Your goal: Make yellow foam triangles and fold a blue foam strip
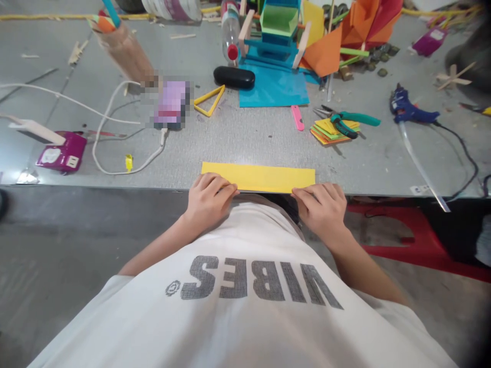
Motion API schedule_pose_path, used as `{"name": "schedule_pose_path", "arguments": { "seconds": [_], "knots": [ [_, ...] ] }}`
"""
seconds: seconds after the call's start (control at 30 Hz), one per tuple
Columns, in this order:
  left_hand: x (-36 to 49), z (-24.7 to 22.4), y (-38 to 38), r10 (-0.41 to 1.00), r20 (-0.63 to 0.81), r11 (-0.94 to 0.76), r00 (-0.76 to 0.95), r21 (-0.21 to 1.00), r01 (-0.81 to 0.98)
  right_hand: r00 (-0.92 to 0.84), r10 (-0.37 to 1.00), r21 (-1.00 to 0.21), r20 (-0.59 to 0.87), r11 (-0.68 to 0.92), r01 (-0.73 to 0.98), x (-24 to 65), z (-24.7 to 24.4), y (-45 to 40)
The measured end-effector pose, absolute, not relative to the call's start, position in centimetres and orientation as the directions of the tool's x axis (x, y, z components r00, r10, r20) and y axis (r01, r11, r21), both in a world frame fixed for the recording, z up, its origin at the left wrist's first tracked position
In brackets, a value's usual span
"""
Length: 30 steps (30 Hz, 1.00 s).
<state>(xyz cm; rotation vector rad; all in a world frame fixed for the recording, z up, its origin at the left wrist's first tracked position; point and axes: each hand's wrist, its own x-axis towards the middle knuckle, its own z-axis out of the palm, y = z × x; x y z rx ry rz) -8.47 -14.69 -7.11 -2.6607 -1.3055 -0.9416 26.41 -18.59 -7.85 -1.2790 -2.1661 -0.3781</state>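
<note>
At the table edge, left grip and right grip pinch the yellow paper.

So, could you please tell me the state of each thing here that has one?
Yellow paper: pinched at its near edge by left hand and right hand
Phone: cable plugged in
Purple adapter: white charger plugged in
Black case: closed
Bottle: red cap on
Pliers: on paper stack, handles apart
Glue gun: lying on its side
</note>
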Motion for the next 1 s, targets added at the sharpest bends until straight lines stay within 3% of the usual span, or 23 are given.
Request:
{"name": "schedule_pose_path", "arguments": {
  "seconds": [0.1,0.2,0.47,0.67,1.0],
  "knots": [
    [-8.6,-6.7,-14.9,0.713,0.556,-0.608,0.426,0.188,0.771,-0.375,0.747,-0.068,0.549,0.487,0.871,26.7,-6.9,-18.1],
    [-8.6,-6.1,-14.7,0.755,0.525,-0.568,0.392,0.226,0.791,-0.378,0.78,-0.117,0.499,0.493,0.862,26.8,-6.1,-17.5],
    [-9.5,-5.3,-13.0,0.903,0.374,-0.371,0.211,0.432,0.822,-0.281,0.898,-0.397,0.338,0.407,0.823,27.5,-4.8,-15.8],
    [-9.9,-5.3,-12.5,0.933,0.337,-0.281,0.126,0.465,0.84,-0.171,0.965,-0.581,0.198,0.256,0.773,27.9,-4.0,-15.0],
    [-10.0,-5.1,-12.6,0.929,0.338,-0.301,0.154,0.441,0.846,-0.11,0.984,-0.581,0.143,0.173,0.795,27.9,-4.1,-14.7]
  ]
}}
